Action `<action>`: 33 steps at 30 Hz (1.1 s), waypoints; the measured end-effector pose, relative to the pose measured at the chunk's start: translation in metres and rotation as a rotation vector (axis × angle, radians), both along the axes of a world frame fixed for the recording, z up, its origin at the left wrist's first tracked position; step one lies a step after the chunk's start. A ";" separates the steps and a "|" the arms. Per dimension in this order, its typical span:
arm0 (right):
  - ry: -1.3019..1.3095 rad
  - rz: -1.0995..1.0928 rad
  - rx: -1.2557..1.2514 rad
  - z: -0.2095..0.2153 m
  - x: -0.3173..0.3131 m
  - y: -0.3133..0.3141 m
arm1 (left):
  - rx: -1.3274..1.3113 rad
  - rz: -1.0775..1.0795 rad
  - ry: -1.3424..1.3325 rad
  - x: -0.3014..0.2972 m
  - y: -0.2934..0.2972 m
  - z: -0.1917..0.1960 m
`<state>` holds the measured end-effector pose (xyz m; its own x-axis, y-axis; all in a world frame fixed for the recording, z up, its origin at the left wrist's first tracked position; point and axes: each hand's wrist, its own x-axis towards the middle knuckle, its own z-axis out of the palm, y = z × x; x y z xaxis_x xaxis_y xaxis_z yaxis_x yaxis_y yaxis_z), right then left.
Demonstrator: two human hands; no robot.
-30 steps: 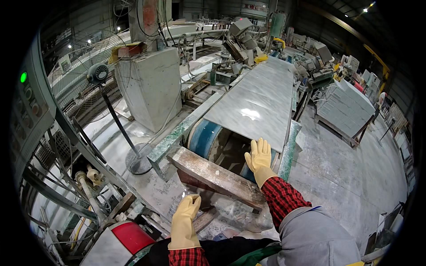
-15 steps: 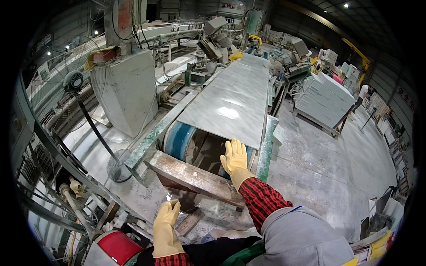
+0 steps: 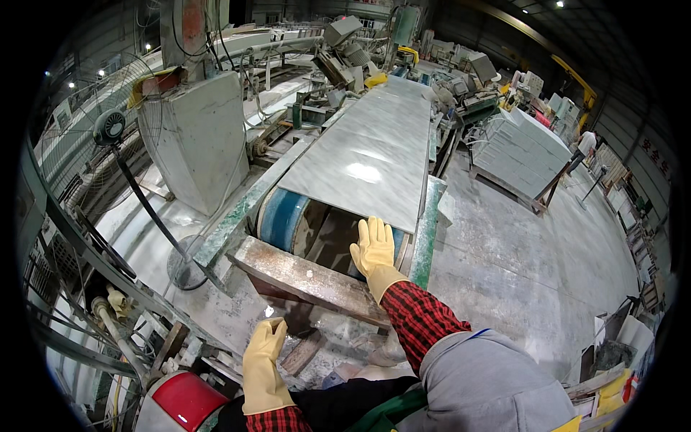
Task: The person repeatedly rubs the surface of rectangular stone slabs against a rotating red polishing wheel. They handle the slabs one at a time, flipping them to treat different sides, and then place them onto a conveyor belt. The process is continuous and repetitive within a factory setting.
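My right hand, in a cream rubber glove, lies with its palm down and fingers stretched at the near edge of a long, glossy grey-veined stone slab. Its fingertips reach this edge toward the right corner. The slab rests on a roller conveyor, whose blue roller shows beneath its near end. Lower left, my gloved left hand is held up with curled fingers, nearer to me than the rusty crossbeam. Nothing shows in its grasp, and it is apart from the slab.
Green-edged rails flank the conveyor. On the left stand a fan on a pole and a pale stone-like block. A stack of slabs sits on the right, with a person beyond. A red curved panel is lower left.
The view has shifted slightly, so the whole scene sits a little higher and further left. My right hand stays at the slab's edge; my left keeps its curled pose.
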<state>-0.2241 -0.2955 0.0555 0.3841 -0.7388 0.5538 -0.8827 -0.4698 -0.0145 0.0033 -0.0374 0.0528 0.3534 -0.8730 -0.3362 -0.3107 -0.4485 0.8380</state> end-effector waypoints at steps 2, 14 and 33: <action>0.008 0.009 -0.003 0.002 0.001 0.001 | 0.033 -0.018 -0.016 -0.001 0.000 0.008; 0.028 -0.003 0.013 0.000 0.001 0.005 | -0.021 -0.010 -0.049 0.004 0.007 -0.013; 0.049 -0.022 0.010 -0.008 0.002 0.007 | 0.018 -0.057 -0.054 0.004 0.007 0.002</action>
